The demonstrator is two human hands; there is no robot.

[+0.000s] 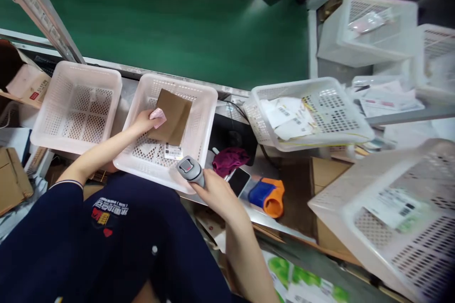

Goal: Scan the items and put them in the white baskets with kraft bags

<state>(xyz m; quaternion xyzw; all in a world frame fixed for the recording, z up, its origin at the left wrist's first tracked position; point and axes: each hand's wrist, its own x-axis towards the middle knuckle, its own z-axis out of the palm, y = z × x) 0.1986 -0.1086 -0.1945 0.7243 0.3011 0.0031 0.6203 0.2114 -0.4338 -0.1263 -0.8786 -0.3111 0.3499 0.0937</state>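
In the head view my left hand (pixel 145 121) reaches into a white plastic basket (pixel 124 151) and grips a small pink packet (pixel 158 117). Beneath that packet a flat brown cardboard piece (pixel 174 116) leans inside the basket. A white label with a barcode (pixel 173 152) lies on the basket floor, close to the front wall. My right hand (pixel 216 189) is wrapped round a grey barcode scanner (pixel 191 170), whose head sits over the basket's front rim. The scanner's handle is mostly hidden by my fingers.
Left stands another white basket (pixel 59 128). A tilted basket (pixel 337 137) with white packets is on the right, more baskets beyond. Beside my right hand lie a purple cloth (pixel 231 160), a phone (pixel 239 181) and an orange-and-blue tape dispenser (pixel 268 196). A green conveyor belt (pixel 185 23) runs behind.
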